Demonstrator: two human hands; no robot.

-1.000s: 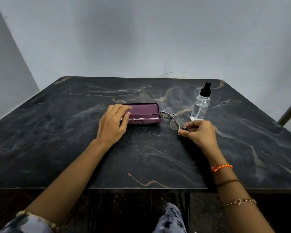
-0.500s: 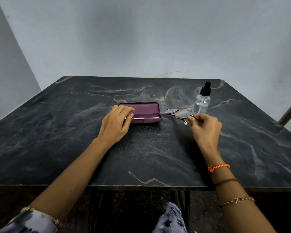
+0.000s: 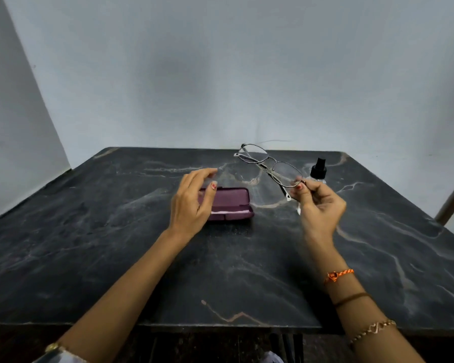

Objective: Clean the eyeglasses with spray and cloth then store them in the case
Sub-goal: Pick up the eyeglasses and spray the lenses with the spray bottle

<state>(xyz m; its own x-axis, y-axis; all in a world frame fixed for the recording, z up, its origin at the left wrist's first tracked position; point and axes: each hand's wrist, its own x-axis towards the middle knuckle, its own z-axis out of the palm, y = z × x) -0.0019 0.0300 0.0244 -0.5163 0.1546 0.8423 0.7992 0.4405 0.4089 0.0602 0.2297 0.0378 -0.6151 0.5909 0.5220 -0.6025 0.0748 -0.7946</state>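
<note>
Now my right hand (image 3: pixel 319 205) pinches the glasses (image 3: pixel 269 165) by one end above the counter (image 3: pixel 116 258), long axis slanting toward upper left; my left hand (image 3: pixel 192 200), fingers loose and holding nothing, hovers over the case (image 3: pixel 227 203), nearer the free end.

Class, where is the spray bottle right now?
In the head view, the spray bottle stands on the table's far right, mostly hidden behind the right hand holding the eyeglasses.

Dim, flat, even light with a cool grey cast leaves only a soft shadow under the case (image 3: pixel 227 203), on the dark marble table (image 3: pixel 116 231). Left of the case, the left hand (image 3: pixel 192 203) is motion-blurred at its fingertips. Wide-angle distortion bows the table's edges, and the corners darken.
</note>
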